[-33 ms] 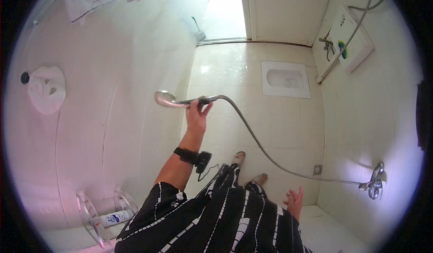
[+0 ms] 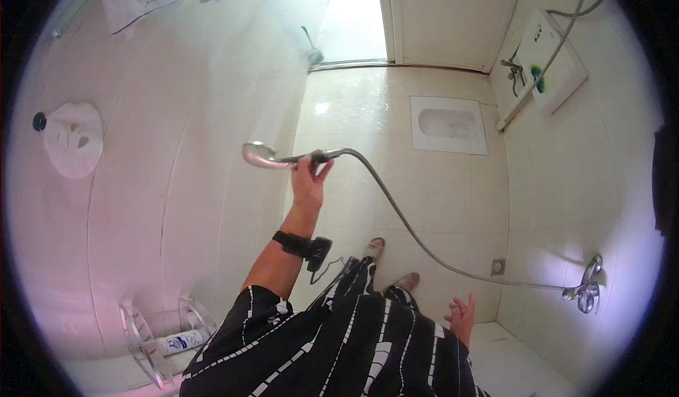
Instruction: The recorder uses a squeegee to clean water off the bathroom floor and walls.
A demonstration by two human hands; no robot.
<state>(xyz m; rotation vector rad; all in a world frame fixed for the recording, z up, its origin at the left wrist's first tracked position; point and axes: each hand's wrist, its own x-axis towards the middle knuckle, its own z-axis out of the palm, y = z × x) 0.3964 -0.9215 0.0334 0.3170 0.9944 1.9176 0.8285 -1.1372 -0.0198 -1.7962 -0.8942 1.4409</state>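
My left hand (image 2: 308,179) grips the handle of a chrome shower head (image 2: 263,156), held out in front of me over the tiled floor. The head end points left toward the wall. From the handle's right end a metal shower hose (image 2: 396,213) sags down to a chrome mixer tap (image 2: 585,287) on the right wall. Low at my right side, my right hand (image 2: 462,317) holds nothing, its fingers apart. A black strap with a small device (image 2: 308,248) is around my left forearm.
A squat toilet (image 2: 451,124) is set in the floor ahead, near a white cistern (image 2: 557,68) on the right wall. A white shelf rack (image 2: 145,337) with a bottle (image 2: 180,342) is at lower left. A floor drain (image 2: 498,266) lies by the right wall. A doorway opens at the far end.
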